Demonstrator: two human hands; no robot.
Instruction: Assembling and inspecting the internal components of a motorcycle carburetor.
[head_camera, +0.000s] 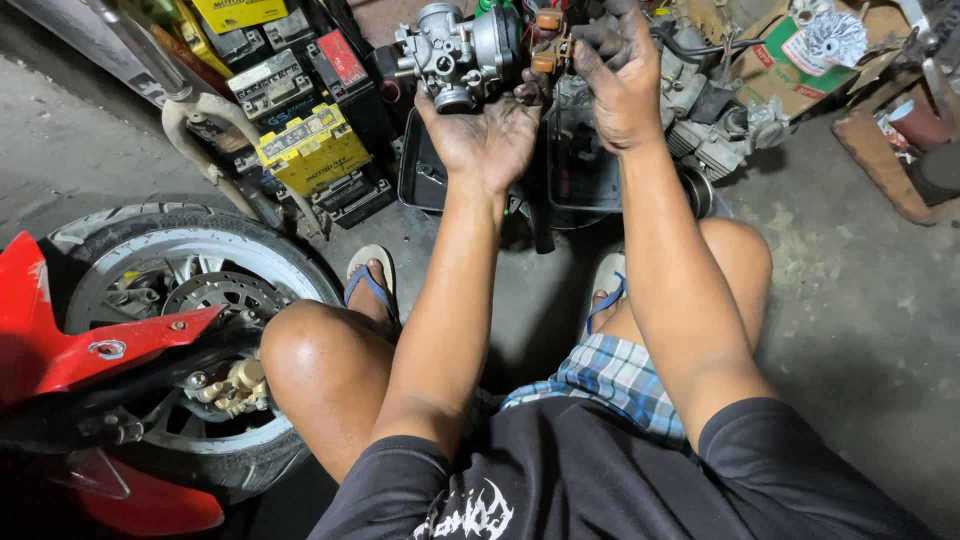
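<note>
The silver cast-metal carburettor body (455, 52) rests in the upturned palm of the left hand (487, 135), fingers curled beneath it, raised above the concrete floor (860, 300). Its long axis runs left to right, the round bore end pointing toward the right hand (618, 85). The right hand lies just beside that end, grease-blackened fingers pinched on a small orange-and-brass fitting (546, 38). The right hand is nearer the fitting; the left bears the weight.

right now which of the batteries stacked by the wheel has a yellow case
The yellow battery in the middle of the pile, just left of the left hand; the ones around it are black or grey.
</note>
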